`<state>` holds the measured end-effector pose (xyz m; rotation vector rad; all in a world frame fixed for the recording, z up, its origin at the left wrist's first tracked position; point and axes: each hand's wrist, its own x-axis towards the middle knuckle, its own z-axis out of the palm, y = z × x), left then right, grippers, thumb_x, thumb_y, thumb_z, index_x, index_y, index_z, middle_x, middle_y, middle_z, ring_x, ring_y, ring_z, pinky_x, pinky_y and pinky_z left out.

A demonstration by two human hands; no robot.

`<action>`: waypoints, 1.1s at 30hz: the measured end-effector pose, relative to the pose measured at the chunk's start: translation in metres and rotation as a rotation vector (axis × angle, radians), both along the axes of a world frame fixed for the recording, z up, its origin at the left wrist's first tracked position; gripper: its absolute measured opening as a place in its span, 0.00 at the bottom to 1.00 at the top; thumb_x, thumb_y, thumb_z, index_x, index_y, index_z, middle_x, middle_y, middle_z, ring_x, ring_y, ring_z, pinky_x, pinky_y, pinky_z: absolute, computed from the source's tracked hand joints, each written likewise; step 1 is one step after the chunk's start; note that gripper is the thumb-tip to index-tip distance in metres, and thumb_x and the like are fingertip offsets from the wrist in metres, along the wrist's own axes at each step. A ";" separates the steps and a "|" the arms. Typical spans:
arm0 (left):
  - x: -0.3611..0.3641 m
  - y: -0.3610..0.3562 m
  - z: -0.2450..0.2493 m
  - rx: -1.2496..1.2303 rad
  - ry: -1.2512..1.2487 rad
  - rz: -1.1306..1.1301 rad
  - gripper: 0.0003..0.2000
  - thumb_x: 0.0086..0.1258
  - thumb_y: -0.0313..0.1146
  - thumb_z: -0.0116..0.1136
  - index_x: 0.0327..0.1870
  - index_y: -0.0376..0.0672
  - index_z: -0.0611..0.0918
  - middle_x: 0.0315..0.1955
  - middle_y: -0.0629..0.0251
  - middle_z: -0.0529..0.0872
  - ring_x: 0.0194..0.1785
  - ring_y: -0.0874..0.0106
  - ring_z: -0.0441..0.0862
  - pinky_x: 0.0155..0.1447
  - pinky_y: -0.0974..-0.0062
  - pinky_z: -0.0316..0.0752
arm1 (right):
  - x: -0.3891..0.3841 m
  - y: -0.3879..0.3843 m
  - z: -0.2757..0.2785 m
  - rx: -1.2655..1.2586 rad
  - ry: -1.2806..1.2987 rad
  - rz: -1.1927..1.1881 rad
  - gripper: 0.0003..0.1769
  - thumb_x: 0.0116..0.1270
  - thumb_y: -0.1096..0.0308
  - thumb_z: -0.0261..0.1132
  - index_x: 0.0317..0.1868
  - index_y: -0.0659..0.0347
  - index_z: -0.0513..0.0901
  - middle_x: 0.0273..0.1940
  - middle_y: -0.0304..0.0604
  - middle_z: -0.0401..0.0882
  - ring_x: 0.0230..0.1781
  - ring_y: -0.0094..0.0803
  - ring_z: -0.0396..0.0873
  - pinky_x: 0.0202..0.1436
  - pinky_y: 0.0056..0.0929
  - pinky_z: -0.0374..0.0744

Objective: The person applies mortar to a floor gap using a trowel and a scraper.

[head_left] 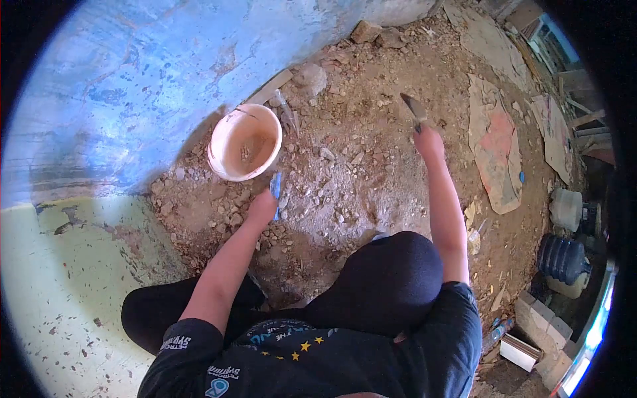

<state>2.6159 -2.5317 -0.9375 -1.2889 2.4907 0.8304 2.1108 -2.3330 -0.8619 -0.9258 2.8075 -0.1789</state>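
Observation:
My right hand (430, 143) is closed around the handle of a pointed trowel (414, 106), its blade reaching out over the rubble floor. My left hand (263, 206) grips a narrow blue flat piece (276, 192) held edge-up close over the rubble; its exact kind I cannot tell. Just beyond that hand stands a white bucket (273, 156), tilted toward me in this view, with a dusty inside and a little dirt at its bottom. Loose stones and pale crumbled plaster (325, 199) lie between my two hands.
A peeling blue wall (152, 79) rises behind the bucket, meeting a pale green wall (79, 285) at left. Flattened cardboard (494, 142) lies at right, with a dark water jug (563, 257) and blocks (541, 318) beyond. A clear plastic bottle (287, 113) rests beside the bucket.

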 end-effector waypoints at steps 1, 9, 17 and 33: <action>-0.001 0.000 -0.003 -0.005 0.002 -0.001 0.16 0.73 0.41 0.51 0.43 0.33 0.78 0.39 0.38 0.84 0.45 0.41 0.82 0.52 0.46 0.75 | -0.015 -0.021 -0.012 0.022 -0.010 0.027 0.19 0.68 0.55 0.62 0.51 0.59 0.82 0.43 0.59 0.86 0.48 0.56 0.84 0.51 0.54 0.81; -0.024 0.011 0.009 -0.004 -0.186 -0.014 0.14 0.70 0.37 0.52 0.46 0.34 0.79 0.40 0.40 0.87 0.47 0.44 0.86 0.54 0.48 0.79 | 0.031 -0.086 -0.044 0.109 0.139 0.160 0.18 0.71 0.68 0.56 0.58 0.64 0.79 0.51 0.55 0.83 0.46 0.49 0.87 0.46 0.43 0.87; -0.033 0.018 0.024 -0.036 -0.164 -0.020 0.13 0.69 0.35 0.53 0.45 0.32 0.76 0.37 0.39 0.87 0.45 0.44 0.86 0.52 0.48 0.80 | 0.113 -0.033 -0.053 0.250 0.049 0.445 0.21 0.71 0.73 0.54 0.63 0.69 0.71 0.48 0.55 0.81 0.42 0.49 0.88 0.39 0.43 0.88; -0.029 0.023 -0.009 -0.198 -0.039 -0.120 0.14 0.68 0.35 0.56 0.44 0.30 0.76 0.28 0.48 0.87 0.35 0.47 0.88 0.44 0.52 0.84 | 0.101 0.045 0.034 -0.221 -0.512 -0.045 0.23 0.65 0.52 0.69 0.56 0.55 0.85 0.43 0.56 0.87 0.46 0.54 0.85 0.51 0.45 0.81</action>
